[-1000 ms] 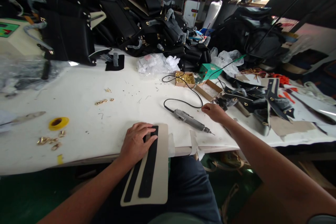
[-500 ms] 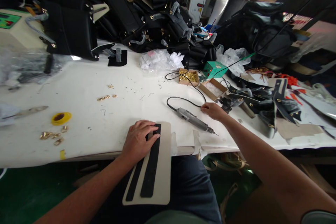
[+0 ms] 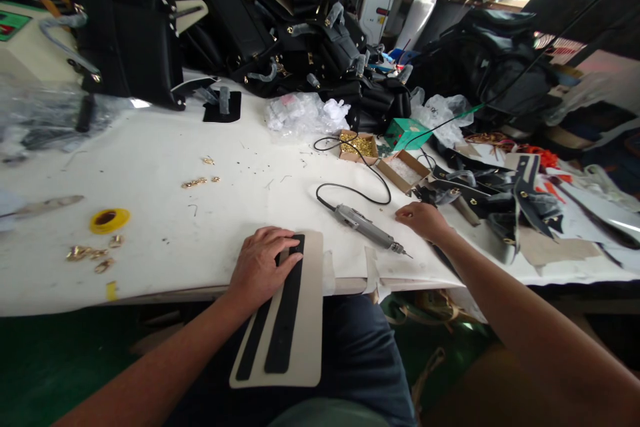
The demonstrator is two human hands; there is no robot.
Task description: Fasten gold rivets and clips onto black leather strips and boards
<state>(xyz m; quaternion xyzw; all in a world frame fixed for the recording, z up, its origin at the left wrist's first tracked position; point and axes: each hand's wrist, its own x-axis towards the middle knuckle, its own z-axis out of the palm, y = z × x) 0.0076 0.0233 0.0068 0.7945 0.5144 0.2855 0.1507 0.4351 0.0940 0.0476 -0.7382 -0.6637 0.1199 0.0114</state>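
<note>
My left hand (image 3: 263, 263) rests with fingers apart on a pale panel (image 3: 310, 307) that overhangs the table's front edge. Two black strips lie on that panel, and my thumb and fingertips touch the top of the wider strip (image 3: 285, 320). To the right, my right hand (image 3: 419, 219) is closed just above the white table (image 3: 250, 193); anything between its fingertips is too small to make out. Between the hands lies a grey electric screwdriver (image 3: 367, 228), its tip toward the lower right. Nothing touches it but its black cable.
A box of small gold parts (image 3: 359, 145), another box (image 3: 404, 170) and a green box (image 3: 406, 133) stand beyond my right hand. Yellow tape (image 3: 110, 220) and gold fittings (image 3: 80, 253) lie at left. Black bags (image 3: 130, 47) are piled behind.
My right hand has moved slightly right and toward me, away from the screwdriver's cable. My left hand stays on the strip. The whole view has shifted a little.
</note>
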